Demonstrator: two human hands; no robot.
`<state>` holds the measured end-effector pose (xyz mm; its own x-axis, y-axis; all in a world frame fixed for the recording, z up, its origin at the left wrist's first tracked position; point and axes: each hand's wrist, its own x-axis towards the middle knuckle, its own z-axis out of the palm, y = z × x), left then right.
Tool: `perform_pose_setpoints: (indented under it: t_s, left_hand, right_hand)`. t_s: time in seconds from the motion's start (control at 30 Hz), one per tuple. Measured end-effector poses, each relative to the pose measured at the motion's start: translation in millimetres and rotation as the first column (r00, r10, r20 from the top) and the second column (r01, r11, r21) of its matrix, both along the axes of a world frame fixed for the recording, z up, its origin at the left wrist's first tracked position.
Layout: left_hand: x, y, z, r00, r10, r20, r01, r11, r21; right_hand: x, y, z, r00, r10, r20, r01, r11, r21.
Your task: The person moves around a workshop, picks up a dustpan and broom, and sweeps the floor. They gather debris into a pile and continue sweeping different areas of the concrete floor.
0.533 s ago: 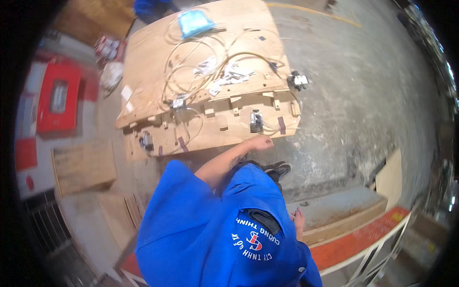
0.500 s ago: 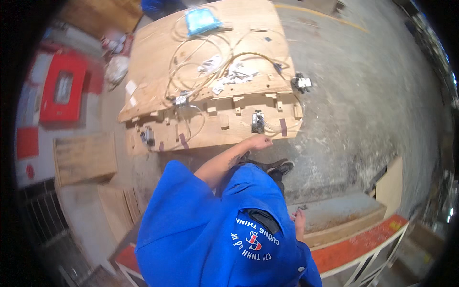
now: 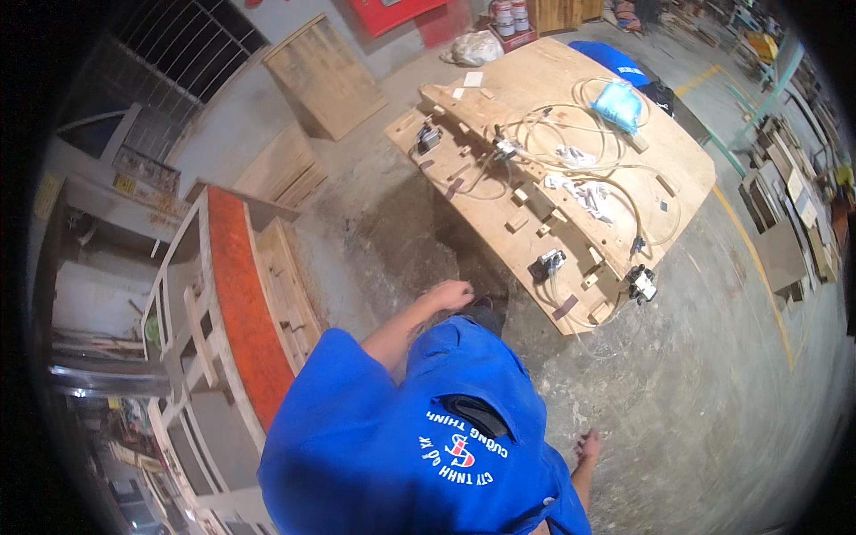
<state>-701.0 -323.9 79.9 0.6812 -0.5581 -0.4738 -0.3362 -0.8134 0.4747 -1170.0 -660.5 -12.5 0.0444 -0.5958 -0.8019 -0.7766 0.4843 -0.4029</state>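
The person's blue shirt (image 3: 374, 437) fills the nearest ground, facing the wooden table (image 3: 682, 165). The right hand (image 3: 588, 446) hangs over the floor on the near side of the table's closest corner, well apart from it, its fingers loosely curled and a little parted, with nothing seen in them. The left hand (image 3: 456, 293) is out in front of the table's near edge, apart from it; its fingers are bent in, and I can't tell how tightly, though no object shows there. Left of the table runs a bench with an orange-red top (image 3: 234, 285). Along the table's near strip sit small wooden blocks (image 3: 517, 220) and a black-and-silver device (image 3: 547, 265); another device (image 3: 641, 283) is at its right-hand edge. Farther across the table lie white cloths (image 3: 584, 194), looped hoses (image 3: 621, 185) and a blue packet (image 3: 618, 106). Beyond its far edge, another person in blue (image 3: 606, 61) bends low.
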Motion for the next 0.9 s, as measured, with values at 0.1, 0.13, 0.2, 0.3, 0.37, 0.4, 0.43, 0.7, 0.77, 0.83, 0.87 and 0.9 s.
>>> perform_pose_setpoints:
  t_s: [0.1,0.13,0.2,0.3,0.37,0.4,0.43,0.7,0.77,0.83,0.87,0.9]
  left_hand:
    - [-43,57,2,0.979,0.145,-0.144,-0.119,0.978,0.173]
    - [-56,70,4,0.938,0.297,-0.178,-0.283,0.954,0.099]
    - [-80,86,8,0.875,0.438,-0.205,-0.457,0.888,-0.053]
    - [-84,91,13,0.869,0.479,-0.129,-0.485,0.874,-0.024]
    - [-62,87,13,0.872,0.488,-0.039,-0.483,0.871,0.091]
    - [-42,84,13,0.858,0.514,-0.02,-0.494,0.835,0.243]
    - [-19,79,12,0.862,0.498,0.092,-0.504,0.861,0.066]
    - [262,-58,38,0.847,0.409,0.339,-0.267,0.879,-0.395]
    - [327,-101,49,0.873,0.317,0.371,-0.155,0.901,-0.406]
    - [370,-129,48,0.886,0.221,0.409,-0.096,0.948,-0.304]
    - [392,-143,48,0.891,0.19,0.412,-0.082,0.96,-0.267]
    - [413,-154,47,0.91,0.153,0.384,-0.079,0.976,-0.202]
  right_hand:
    - [18,-64,8,0.995,-0.075,0.059,0.082,0.987,-0.137]
    - [28,-80,12,0.988,-0.096,0.119,0.108,0.989,-0.099]
    - [50,-99,21,0.987,-0.053,0.151,0.076,0.986,-0.148]
    - [82,-101,27,0.972,0.027,0.232,0.007,0.989,-0.145]
    - [95,-87,25,0.958,0.105,0.267,-0.068,0.987,-0.145]
    - [99,-75,21,0.926,0.168,0.339,-0.132,0.983,-0.127]
    - [101,-62,17,0.92,0.2,0.337,-0.169,0.978,-0.12]
    - [78,75,14,0.998,-0.059,0.006,0.058,0.989,0.137]
    - [86,104,28,0.975,-0.176,-0.139,0.187,0.98,0.066]
    - [102,130,47,0.966,-0.254,-0.041,0.257,0.965,0.06]
    - [116,139,53,0.951,-0.296,-0.086,0.298,0.954,0.017]
    - [131,144,61,0.96,-0.256,-0.116,0.261,0.965,0.026]
